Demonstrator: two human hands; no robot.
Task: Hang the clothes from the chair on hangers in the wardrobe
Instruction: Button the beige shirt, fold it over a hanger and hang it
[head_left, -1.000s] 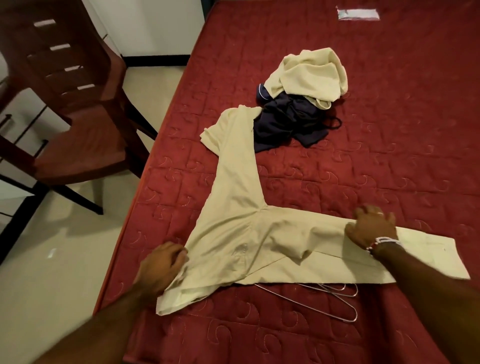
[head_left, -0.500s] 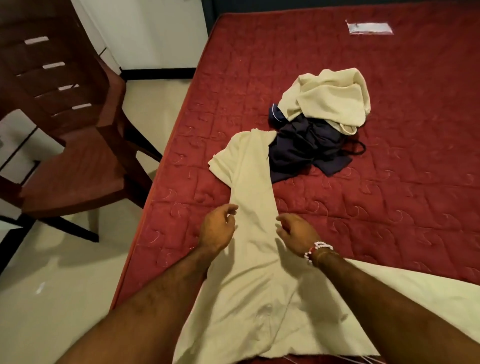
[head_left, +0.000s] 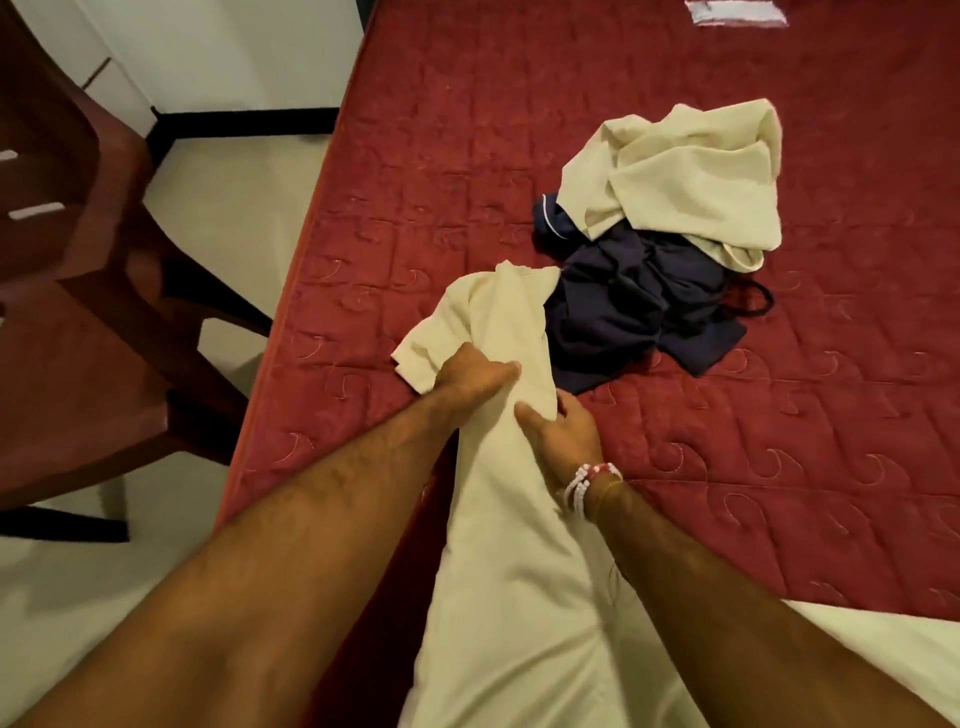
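1. Cream trousers are lying spread on the red quilted mattress, one leg running up from the bottom edge of the head view toward the middle of the bed; a second stretch of the same cream cloth is showing at the bottom right corner.
2. Left hand is closing around the left edge of that leg near its far end, fingers curled into the cloth, thumb lying across the top. Cloth is bunching beyond the knuckles.
3. Right hand is gripping the right edge of the same leg, just beside the left hand and slightly nearer the camera; thumb is pressing on top of the cloth, fingers wrapping under the edge. Beaded bracelets are sitting on that wrist.
4. The leg is passing between the two forearms, both hands touching it; its cuff end is lying past the fingertips, touching the dark garment.
5. Navy garment is lying crumpled just beyond the cuff, with a second cream garment heaped partly over its far side.
6. Brown plastic chair is standing on the pale floor left of the bed, seat apparently bare.
7. A small pale packet is lying at the far edge of the mattress.
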